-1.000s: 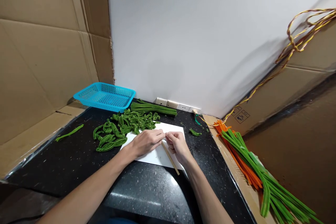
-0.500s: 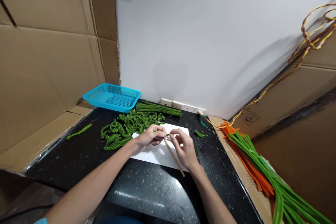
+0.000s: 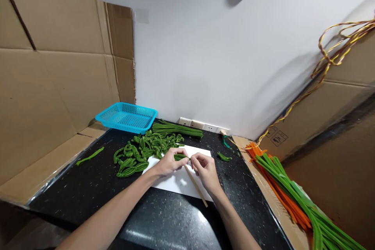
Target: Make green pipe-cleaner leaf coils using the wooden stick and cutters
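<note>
Black speckled counter [image 3: 164,222] fills lower centre; bright green strips [image 3: 295,193] lie over orange strips [image 3: 285,199] at lower right, out of the work area. Thin tan stick [image 3: 198,190] sits below the hands, running diagonally: near end past the white sheet [image 3: 170,184], far end up by the fingertips. Can't tell if it touches them. Left hand [image 3: 173,163] at frame centre has a firm thumb-and-finger pinch, no visible gap, on a green fuzzy piece [image 3: 179,157]. Right hand [image 3: 206,168] just right of it, thumb and finger drawn together, apparently on the piece's right tip; detail there is too small to be sure. Key geometry: piece is above the sheet, long axis roughly left-right across frame, dipping slightly right. Body lies in the left grip, so left is the nearer hand; right only meets the end, roughly in line with the axis. Similar single leaf [image 3: 224,157] lies right of the sheet, apart. Farther: green loop pile [image 3: 148,144] left of centre, dark green stem bundle [image 3: 177,129] behind, blue basket [image 3: 123,127] left of that.
</note>
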Demonstrator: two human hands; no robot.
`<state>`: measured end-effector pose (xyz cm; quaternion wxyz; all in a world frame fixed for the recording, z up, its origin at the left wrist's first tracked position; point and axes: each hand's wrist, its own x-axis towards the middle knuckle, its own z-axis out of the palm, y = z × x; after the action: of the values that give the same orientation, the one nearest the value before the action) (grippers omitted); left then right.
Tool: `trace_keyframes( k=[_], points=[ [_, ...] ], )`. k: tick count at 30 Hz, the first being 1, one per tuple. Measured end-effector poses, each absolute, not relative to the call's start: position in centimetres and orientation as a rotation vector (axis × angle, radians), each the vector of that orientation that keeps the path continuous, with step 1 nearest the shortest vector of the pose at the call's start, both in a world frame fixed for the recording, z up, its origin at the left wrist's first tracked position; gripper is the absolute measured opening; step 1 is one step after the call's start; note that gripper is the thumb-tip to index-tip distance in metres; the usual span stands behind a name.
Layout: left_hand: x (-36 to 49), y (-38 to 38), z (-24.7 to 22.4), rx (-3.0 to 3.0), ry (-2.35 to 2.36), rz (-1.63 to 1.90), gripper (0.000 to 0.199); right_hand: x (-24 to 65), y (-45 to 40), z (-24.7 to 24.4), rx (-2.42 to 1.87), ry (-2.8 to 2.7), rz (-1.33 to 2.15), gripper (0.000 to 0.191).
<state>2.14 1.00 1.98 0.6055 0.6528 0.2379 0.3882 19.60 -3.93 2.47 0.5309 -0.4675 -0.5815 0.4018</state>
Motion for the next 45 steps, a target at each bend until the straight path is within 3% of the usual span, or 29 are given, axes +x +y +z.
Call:
trace_keyframes(
  k=[4,10,14,18,24,31,35,45],
  points=[
    [2.4,0.0,1.8,1.965,0.693,1.085,0.016,18.9,-3.8,2.2,-1.089,-1.023,1.226,0.036],
    [1.4,0.5,0.6,2.432,0.607,0.994,0.022,18.6,-3.9,2.4,-1.089,-0.846,1.419,0.03],
    [1.7,0.5,0.6,2.333,0.634,1.054,0.022,19.1,-3.9,2.7,-1.079,-0.815,1.449,0.028],
    [2.8,-0.4,0.8,1.984,0.726,1.158,0.02,19.6,-3.8,2.4,-1.05,-0.878,1.344,0.035],
    [3.8,-0.8,0.6,1.625,0.712,0.968,0.047,20.7,-3.3,2.2,-1.042,-0.912,1.13,0.041],
    [4.7,-0.4,0.8,1.289,0.616,0.906,0.062,21.0,-3.5,2.3,-1.06,-1.249,0.837,0.047],
    [4.7,-0.3,0.8,1.325,0.614,0.891,0.061,20.4,-3.9,1.9,-1.105,-1.469,0.749,0.051],
    [4.7,-1.2,0.9,1.614,0.744,1.026,0.05,19.7,-3.8,1.2,-1.212,-1.354,0.636,0.054]
  ],
)
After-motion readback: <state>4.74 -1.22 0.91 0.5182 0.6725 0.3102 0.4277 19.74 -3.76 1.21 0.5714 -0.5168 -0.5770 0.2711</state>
